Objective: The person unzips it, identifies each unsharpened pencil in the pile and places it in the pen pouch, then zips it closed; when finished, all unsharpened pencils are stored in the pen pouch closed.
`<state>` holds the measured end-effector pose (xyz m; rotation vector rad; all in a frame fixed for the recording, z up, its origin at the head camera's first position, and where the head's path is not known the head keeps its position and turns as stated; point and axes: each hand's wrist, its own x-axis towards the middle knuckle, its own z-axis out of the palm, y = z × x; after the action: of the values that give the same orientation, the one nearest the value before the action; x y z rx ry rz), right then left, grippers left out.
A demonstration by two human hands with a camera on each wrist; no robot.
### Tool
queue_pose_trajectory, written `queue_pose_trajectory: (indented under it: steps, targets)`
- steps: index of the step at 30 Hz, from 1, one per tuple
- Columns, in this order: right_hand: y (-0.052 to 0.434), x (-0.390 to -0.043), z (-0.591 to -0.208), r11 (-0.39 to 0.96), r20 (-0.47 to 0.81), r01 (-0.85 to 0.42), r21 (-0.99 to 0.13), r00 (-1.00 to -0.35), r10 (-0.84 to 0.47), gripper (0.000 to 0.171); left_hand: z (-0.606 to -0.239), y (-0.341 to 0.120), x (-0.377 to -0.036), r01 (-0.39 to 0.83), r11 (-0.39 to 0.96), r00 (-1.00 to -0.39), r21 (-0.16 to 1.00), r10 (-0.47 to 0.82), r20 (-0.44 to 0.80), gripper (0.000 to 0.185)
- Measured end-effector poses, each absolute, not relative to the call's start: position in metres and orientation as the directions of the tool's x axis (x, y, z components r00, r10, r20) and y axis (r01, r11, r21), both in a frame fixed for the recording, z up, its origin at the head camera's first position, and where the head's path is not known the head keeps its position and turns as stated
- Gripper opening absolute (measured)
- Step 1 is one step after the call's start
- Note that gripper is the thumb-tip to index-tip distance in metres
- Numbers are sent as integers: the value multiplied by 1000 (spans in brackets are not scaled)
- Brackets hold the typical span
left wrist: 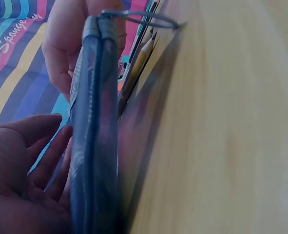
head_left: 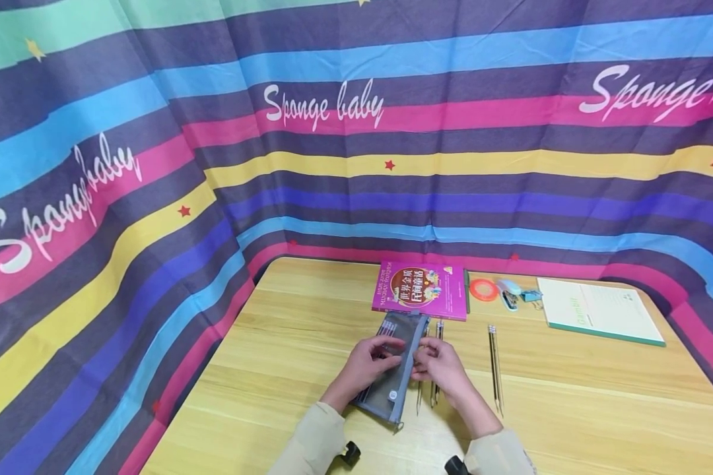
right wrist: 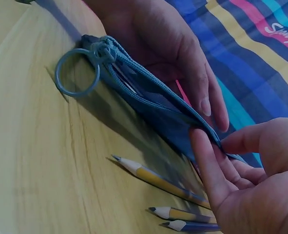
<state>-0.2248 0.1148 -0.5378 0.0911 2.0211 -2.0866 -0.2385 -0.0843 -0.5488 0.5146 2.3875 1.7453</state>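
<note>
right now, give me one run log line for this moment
left hand holds pencil case | right hand pinches its open edge | pencils loose on table | book behind

The head view was bright and evenly lit, its wide lens bowing the striped curtain (head_left: 356, 132) toward the edges, with only soft, short shadows on the bench (head_left: 570, 409). The left wrist view was dim and heavily blurred, the bench a smear and the pouch (left wrist: 92, 146) out of focus. The right wrist view was sharper, the pouch casting a soft shadow, though its near edge softened.
</note>
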Motion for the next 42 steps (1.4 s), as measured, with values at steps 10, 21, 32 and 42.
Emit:
queue_pose_trajectory:
  steps: [10, 21, 32, 42]
  targets:
    - [109, -225, -535, -68, -221, 228, -971, -971, -93, 32, -534, -116, -206, 319, 460, -875, 828, 479, 71, 39]
    - [107, -223, -533, -82, -215, 223, -971, -972, -92, 36, -537, -144, -184, 432, 476, -813, 766, 572, 103, 63]
    - [105, -222, -532, -75, -213, 218, -973, -974, -75, 33, -539, -142, -177, 522, 473, -801, 709, 558, 218, 48]
    - [103, -222, -533, -95, -222, 228, -969, -973, -68, 33, -538, -146, -176, 500, 464, -817, 731, 533, 221, 63]
